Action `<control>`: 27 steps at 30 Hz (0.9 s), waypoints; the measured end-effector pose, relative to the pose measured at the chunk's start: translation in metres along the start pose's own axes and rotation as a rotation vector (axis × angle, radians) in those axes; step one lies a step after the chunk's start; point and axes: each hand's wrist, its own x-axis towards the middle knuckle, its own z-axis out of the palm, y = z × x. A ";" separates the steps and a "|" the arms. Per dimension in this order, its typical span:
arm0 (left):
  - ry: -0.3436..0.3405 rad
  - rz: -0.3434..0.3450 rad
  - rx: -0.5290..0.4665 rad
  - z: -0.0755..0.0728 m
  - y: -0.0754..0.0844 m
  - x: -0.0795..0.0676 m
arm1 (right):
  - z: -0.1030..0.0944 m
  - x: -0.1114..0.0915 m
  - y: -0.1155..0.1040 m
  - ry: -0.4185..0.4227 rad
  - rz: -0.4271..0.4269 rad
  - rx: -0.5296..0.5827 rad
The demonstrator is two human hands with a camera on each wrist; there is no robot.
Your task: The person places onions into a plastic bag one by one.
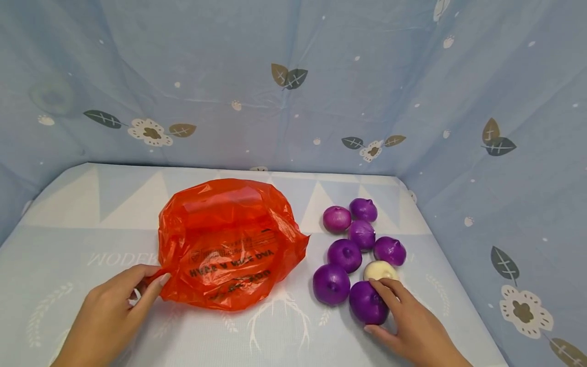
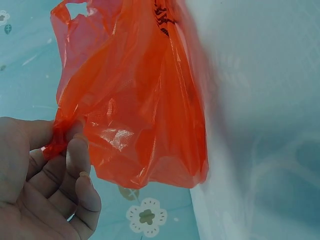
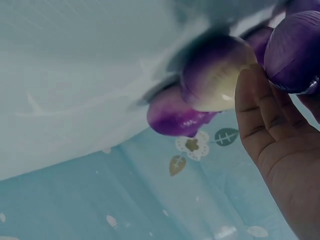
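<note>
A red plastic bag with dark print lies on the table, spread out. My left hand pinches its gathered near-left edge between thumb and fingers; the left wrist view shows the bunched film of the bag between them. On the right, my right hand grips a purple onion, thumb on the near side and fingers on the far side. A pale, cream-sided onion touches or nearly touches those fingers. In the right wrist view the gripped onion is cut off by the frame's edge.
Several more purple onions, among them a large one and a pinker one, cluster beyond the right hand. The patterned table meets a blue floral cloth behind and at the sides.
</note>
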 end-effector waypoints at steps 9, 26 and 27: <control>0.062 0.034 -0.076 0.005 0.001 -0.001 | -0.013 0.010 -0.005 0.029 -0.034 0.037; 0.106 0.034 -0.221 0.011 0.007 -0.004 | -0.042 0.046 -0.045 0.035 -0.263 0.105; 0.108 0.040 -0.225 0.011 0.007 -0.005 | -0.044 0.049 -0.048 0.022 -0.275 0.119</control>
